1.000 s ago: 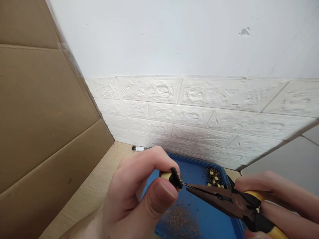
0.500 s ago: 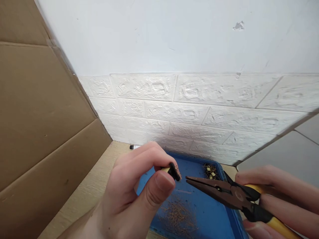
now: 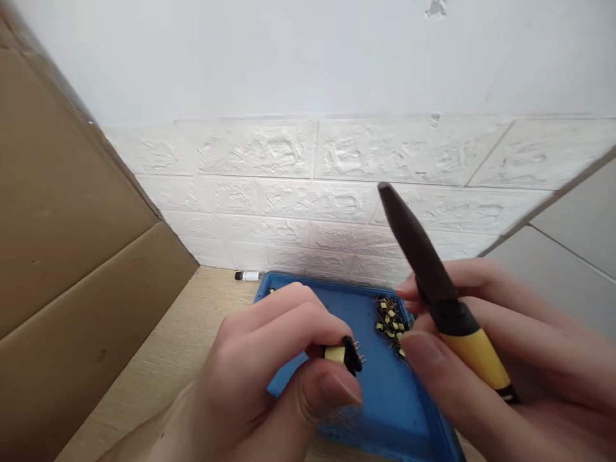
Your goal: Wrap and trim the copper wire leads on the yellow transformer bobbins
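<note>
My left hand (image 3: 269,378) pinches a small yellow and black component (image 3: 342,355) with short metal pins, held over a blue tray (image 3: 385,398). My right hand (image 3: 500,359) grips long-nose pliers (image 3: 436,289) by their yellow and black handles. The dark jaws are closed and point up and to the left, away from the component. A pile of similar small yellow parts (image 3: 391,321) lies at the far right of the tray. Thin brown wire clippings lie on the tray floor, mostly hidden by my left thumb.
A small marker or vial (image 3: 248,276) lies on the wooden tabletop (image 3: 183,346) by the white brick-pattern wall (image 3: 308,192). A large cardboard sheet (image 3: 62,244) stands at the left. A grey panel (image 3: 572,250) is at the right.
The pliers left the component's pins and swung upward, jaws now pointing at the wall. My left hand lowered the component toward the tray. The view tilted down and shifted right.
</note>
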Demonstrator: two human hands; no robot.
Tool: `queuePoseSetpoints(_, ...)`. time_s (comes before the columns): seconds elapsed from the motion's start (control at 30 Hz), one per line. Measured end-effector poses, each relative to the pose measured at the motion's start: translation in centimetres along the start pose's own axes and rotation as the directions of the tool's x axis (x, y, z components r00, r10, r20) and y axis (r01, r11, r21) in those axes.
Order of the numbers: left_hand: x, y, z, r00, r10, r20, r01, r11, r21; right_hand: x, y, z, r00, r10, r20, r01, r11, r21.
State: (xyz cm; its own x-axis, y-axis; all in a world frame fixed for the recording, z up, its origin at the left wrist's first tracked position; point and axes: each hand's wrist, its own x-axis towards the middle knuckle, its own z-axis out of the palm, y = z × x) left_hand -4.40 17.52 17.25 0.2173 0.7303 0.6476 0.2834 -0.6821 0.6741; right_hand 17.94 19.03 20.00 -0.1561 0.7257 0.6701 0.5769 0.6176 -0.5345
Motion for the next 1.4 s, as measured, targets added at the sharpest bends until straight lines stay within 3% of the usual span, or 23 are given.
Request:
queuePoseSetpoints(0.13,-0.3,0.5,0.4,0.997,-0.068,0.02,0.069,0.997,-0.045,0.2,-1.0,0.8,0.996,0.082,0.024,-0.085,0.983,0.162)
queuePoseSetpoints(0.27,-0.5,0.9,0.7,0.993,-0.114,0.014,0.115,0.991,-0.065,0.3,-0.9,0.8,0.988,0.155,0.012,-0.155,0.987,0.049)
queuePoseSetpoints(0.47,-0.8,1.0,1.1,0.988,-0.155,-0.003,0.155,0.987,-0.044,0.4,-0.5,0.6,0.989,0.148,0.001,-0.148,0.989,0.013)
queuePoseSetpoints(0.9,-0.4,0.4,0.9,0.998,-0.046,0.041,0.046,0.999,0.006,0.2,-1.0,0.3,0.991,0.131,0.002,-0.131,0.991,-0.008)
queuePoseSetpoints(1.13,0.9,-0.1,1.1,0.999,0.001,-0.043,-0.006,0.994,-0.109,-0.4,-2.2,1.2,0.984,0.166,-0.057,-0.157,0.978,0.136)
queuePoseSetpoints(1.27,1.0,0.5,1.4,0.993,-0.061,-0.105,0.032,0.966,-0.257,-1.0,-2.6,1.8,0.985,0.146,-0.092,-0.118,0.96,0.254)
queuePoseSetpoints(1.4,1.0,0.7,1.5,0.985,-0.162,-0.056,0.124,0.898,-0.422,-1.1,-2.3,1.7,0.987,0.141,-0.074,-0.12,0.964,0.237)
